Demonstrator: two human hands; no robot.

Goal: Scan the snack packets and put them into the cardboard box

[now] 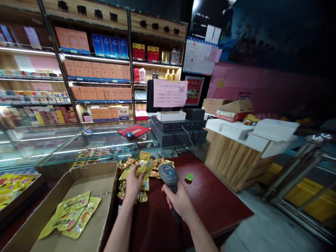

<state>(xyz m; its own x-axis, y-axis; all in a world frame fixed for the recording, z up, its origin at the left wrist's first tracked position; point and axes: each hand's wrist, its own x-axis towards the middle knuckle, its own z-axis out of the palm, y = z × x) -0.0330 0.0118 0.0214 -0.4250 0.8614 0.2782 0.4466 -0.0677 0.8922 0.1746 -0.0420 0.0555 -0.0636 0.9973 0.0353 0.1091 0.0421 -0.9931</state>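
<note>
My left hand [134, 182] is closed on a yellow snack packet [145, 168], held just above a heap of yellow and gold snack packets [129, 163] on the dark red table. My right hand [178, 200] grips the handle of a dark grey barcode scanner [168, 175], on which a small blue light glows. The scanner's head points away from me, just right of the packet. To the left, a shallow cardboard box [90, 175] holds several yellow packets [76, 213] lying flat on its bottom.
A small green item [189, 177] lies on the dark red table [210, 199]. Behind it stand a black cash drawer [178, 136] with a cable and a glass display counter [99, 140]. Another box of yellow packets [15, 189] is far left. White boxes [237, 130] top a wooden counter, right.
</note>
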